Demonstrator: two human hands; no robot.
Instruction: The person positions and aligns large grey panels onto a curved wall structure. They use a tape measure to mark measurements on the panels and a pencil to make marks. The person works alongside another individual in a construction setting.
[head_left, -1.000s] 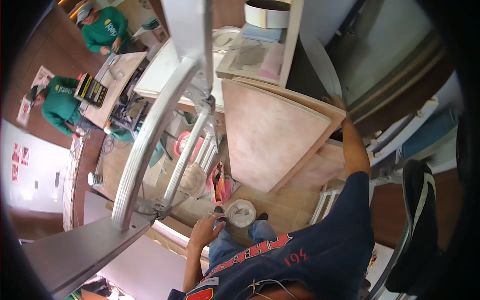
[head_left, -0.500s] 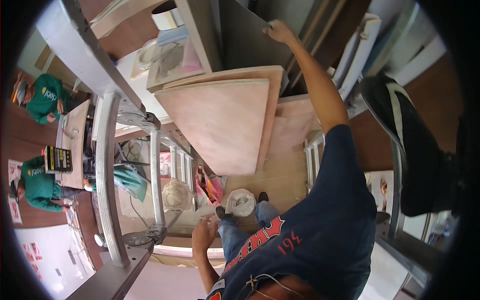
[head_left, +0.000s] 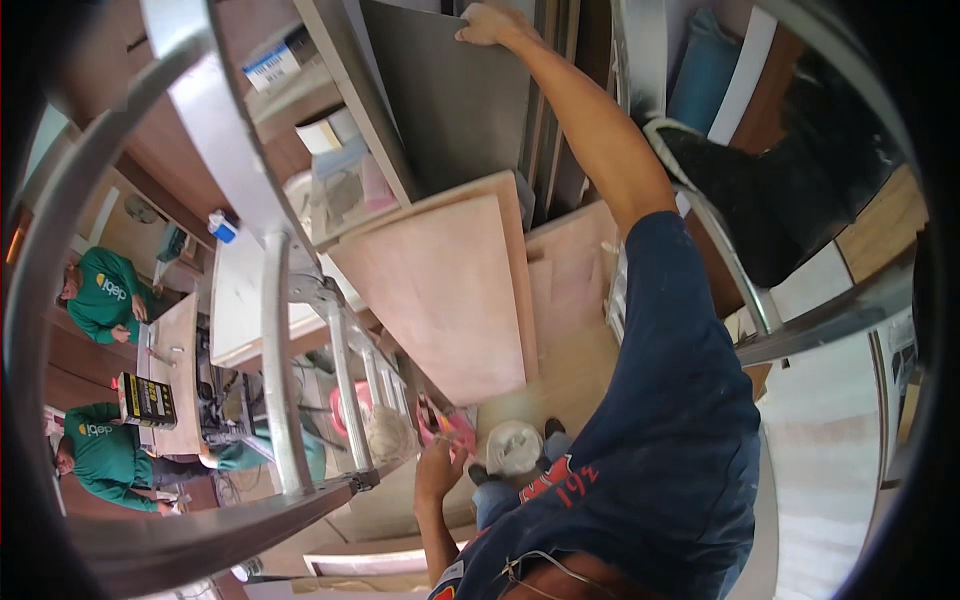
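My right arm stretches up and away from me, and that hand (head_left: 492, 24) grips the upper edge of a dark grey board (head_left: 440, 90). The board stands on edge among upright panels. In front of it lean pale plywood sheets (head_left: 440, 290), one behind another, below my right forearm. Low in front of my body is my left hand (head_left: 437, 470), fingers loosely curled and partly apart, with nothing visible in it. Beyond its fingertips, in the line of sight, are a pink bag (head_left: 447, 428) and a white plastic-lined bucket (head_left: 513, 448) on the floor, apart from the hand.
Metal ladder rails (head_left: 285, 370) cross the left side; another curved rail (head_left: 830, 315) is at the right. A black shoe (head_left: 760, 190) rests by that rail. Two people in green (head_left: 105, 295) work at a bench (head_left: 172, 365) far left. Shelves (head_left: 300, 110) hold small items.
My view has shifted, so the boards and plywood appear farther left and the ladder rails look different. My right hand stays on the dark board's edge; my left remains low by my body.
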